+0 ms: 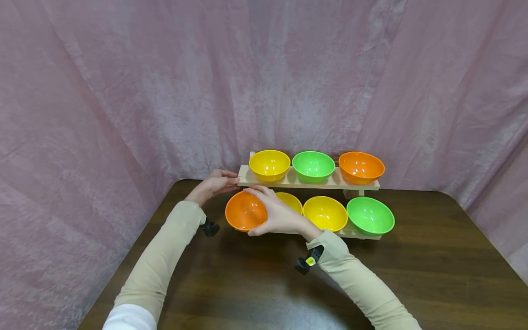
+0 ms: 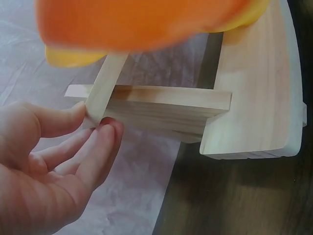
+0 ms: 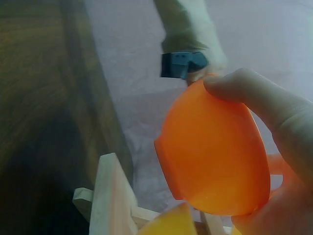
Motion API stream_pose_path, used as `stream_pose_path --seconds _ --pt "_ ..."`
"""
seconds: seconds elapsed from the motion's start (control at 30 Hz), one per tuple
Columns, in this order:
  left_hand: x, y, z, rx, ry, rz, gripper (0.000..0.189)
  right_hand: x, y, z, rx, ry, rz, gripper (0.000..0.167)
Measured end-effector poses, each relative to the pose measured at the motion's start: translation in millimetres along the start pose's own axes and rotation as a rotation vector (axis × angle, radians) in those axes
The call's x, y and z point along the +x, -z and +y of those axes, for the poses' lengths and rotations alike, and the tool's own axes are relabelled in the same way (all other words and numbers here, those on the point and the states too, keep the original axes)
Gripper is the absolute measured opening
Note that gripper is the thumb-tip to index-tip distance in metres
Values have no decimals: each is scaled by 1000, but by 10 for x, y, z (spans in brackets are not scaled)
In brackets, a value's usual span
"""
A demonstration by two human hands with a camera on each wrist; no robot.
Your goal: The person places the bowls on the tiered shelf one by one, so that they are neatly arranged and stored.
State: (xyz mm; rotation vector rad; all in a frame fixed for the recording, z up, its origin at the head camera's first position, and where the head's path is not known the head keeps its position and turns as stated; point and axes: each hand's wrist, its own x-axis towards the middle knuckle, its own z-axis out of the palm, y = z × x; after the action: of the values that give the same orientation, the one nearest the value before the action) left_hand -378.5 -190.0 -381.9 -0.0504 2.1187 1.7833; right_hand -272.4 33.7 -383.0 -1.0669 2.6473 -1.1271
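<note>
My right hand [image 1: 280, 213] grips an orange bowl [image 1: 243, 211] by its rim, thumb on the near side and fingers on the far side. In the right wrist view this bowl [image 3: 215, 152] is tilted and held over the left end of the lower shelf. My left hand [image 1: 216, 185] pinches the left end of the upper shelf [image 1: 244, 176] of a two-tier wooden rack; the left wrist view shows thumb and fingers [image 2: 105, 147] on either side of that board. Beside the held bowl, a yellow bowl [image 1: 290, 201] on the lower shelf is partly hidden by my right hand.
Along the upper shelf stand a yellow bowl [image 1: 270, 166], a green bowl [image 1: 313, 167] and an orange bowl [image 1: 361, 167]. Another yellow bowl [image 1: 325, 214] and a green bowl [image 1: 370, 216] sit on the lower shelf. A pink curtain [image 1: 264, 82] hangs behind the dark wooden table [image 1: 247, 284].
</note>
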Motion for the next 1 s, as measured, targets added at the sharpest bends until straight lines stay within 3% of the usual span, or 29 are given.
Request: stream_pose_path --seconds 0.43,0.73,1.0 --pt "14 12 -1 -6 17 15 44 197 -195 -6 -51 -51 -56 90" --pt "19 29 -6 -65 15 8 45 375 -240 -1 -192 -43 -90 87" --pt "10 27 -20 -68 23 5 46 424 -271 51 -239 -92 -103 90"
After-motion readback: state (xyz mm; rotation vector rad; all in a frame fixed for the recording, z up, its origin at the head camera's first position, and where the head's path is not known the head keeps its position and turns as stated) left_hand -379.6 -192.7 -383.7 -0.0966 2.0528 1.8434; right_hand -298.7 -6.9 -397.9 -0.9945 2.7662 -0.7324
